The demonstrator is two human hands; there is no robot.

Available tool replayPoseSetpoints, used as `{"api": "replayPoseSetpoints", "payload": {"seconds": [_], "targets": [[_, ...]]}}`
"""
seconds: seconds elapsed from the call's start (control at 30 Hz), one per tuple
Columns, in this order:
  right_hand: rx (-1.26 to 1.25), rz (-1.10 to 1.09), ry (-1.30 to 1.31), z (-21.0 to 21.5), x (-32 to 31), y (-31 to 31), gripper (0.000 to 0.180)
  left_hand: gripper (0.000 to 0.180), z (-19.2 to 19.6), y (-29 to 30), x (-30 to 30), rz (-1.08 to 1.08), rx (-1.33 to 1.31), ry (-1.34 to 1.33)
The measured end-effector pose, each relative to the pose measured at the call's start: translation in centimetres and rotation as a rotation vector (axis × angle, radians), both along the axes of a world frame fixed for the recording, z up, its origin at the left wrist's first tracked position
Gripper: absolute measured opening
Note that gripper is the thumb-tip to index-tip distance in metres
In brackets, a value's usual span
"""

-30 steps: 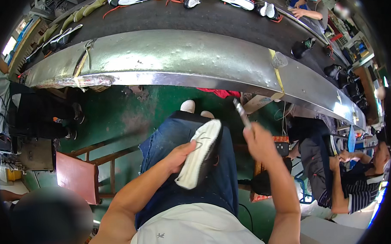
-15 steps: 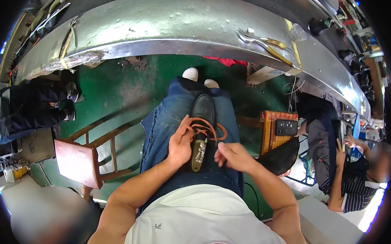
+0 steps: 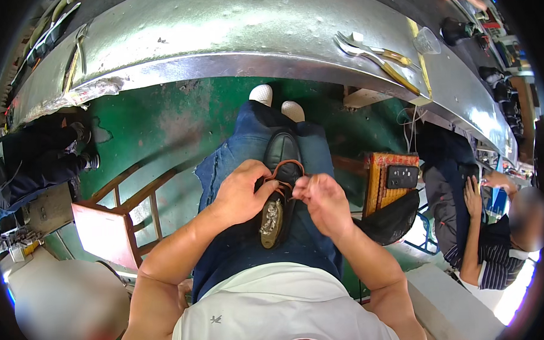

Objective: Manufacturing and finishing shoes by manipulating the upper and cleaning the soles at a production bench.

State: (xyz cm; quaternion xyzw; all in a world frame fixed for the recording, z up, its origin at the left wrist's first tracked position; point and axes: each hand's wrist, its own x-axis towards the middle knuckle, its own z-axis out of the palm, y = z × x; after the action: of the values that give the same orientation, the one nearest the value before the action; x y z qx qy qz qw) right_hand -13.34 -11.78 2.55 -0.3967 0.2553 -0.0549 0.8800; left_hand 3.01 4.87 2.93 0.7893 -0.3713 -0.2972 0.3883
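A black leather shoe [image 3: 282, 150] rests on my lap, its toe pointing away from me. From its opening sticks a worn olive shoe last [image 3: 270, 225], its top scuffed pale. An orange-brown shoelace [image 3: 294, 161] arches in a loop above the shoe's front. My left hand [image 3: 241, 190] is closed on the lace at the left of the eyelets, thumb reaching over the opening. On the other side, my right hand [image 3: 324, 199] pinches the lace between bent fingers. The fingertips hide part of the lacing.
A metal workbench [image 3: 219, 37] crosses ahead, with yellow-handled tools [image 3: 382, 63] on it. A stool [image 3: 104, 233] stands left. At right, a black phone [image 3: 400, 176] lies on a woven seat [image 3: 375, 187] beside a seated person [image 3: 493, 240]. Another person [image 3: 67, 303] is at lower left.
My right hand has moved up and inward to the lace beside the eyelets. The left hand has turned over the shoe opening, and the lace loop has become smaller.
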Motion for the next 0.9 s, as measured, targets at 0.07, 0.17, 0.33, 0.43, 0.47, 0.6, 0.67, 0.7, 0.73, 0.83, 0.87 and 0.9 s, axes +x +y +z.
{"api": "replayPoseSetpoints", "payload": {"seconds": [0.07,0.17,0.33,0.43,0.47,0.6,0.67,0.7,0.73,0.83,0.87,0.9], "targets": [[-0.311,0.176,-0.071,2.5,0.2,0.7,0.005,0.017,-0.4,0.0,0.1,0.029,-0.041,-0.041],[-0.727,0.132,-0.273,2.5,2.5,-0.1,0.009,0.015,-0.3,0.1,0.2,0.319,-0.169,0.463],[-1.228,0.349,-0.379,5.2,10.0,-2.1,0.007,0.03,2.5,-1.9,2.1,-0.172,-0.37,0.37],[-1.062,0.554,-0.222,5.1,11.9,-3.1,0.016,0.024,2.0,-2.3,4.3,-0.343,-0.19,0.754],[-0.897,0.612,-0.082,5.1,12.1,-3.6,0.018,0.021,2.0,-2.0,5.3,-0.332,-0.081,0.953],[-0.329,0.481,0.239,2.2,9.8,-4.8,0.029,0.013,1.5,-1.4,7.0,-0.482,-0.267,0.694],[-0.264,0.631,0.303,2.0,10.3,-5.1,0.029,0.009,1.0,-2.1,7.4,-0.548,-0.326,0.188],[-0.198,0.78,0.354,1.8,10.6,-5.3,0.028,0.014,0.7,-2.7,7.7,-0.551,-0.46,-0.174],[-0.194,0.778,0.363,1.5,10.7,-5.6,0.028,0.02,0.3,-3.2,8.1,-0.538,-0.586,-0.543],[-0.05,0.817,0.049,0.2,10.8,-5.7,0.023,0.025,-0.9,-3.0,8.3,-0.459,-0.615,-0.61],[-0.044,0.818,0.054,0.5,10.7,-5.8,0.023,0.023,-1.2,-2.5,8.1,-0.381,-0.633,-0.567],[-0.389,0.79,0.109,1.3,10.6,-6.0,0.022,0.016,-1.7,-1.5,7.7,-0.334,-0.589,-0.361]]}}
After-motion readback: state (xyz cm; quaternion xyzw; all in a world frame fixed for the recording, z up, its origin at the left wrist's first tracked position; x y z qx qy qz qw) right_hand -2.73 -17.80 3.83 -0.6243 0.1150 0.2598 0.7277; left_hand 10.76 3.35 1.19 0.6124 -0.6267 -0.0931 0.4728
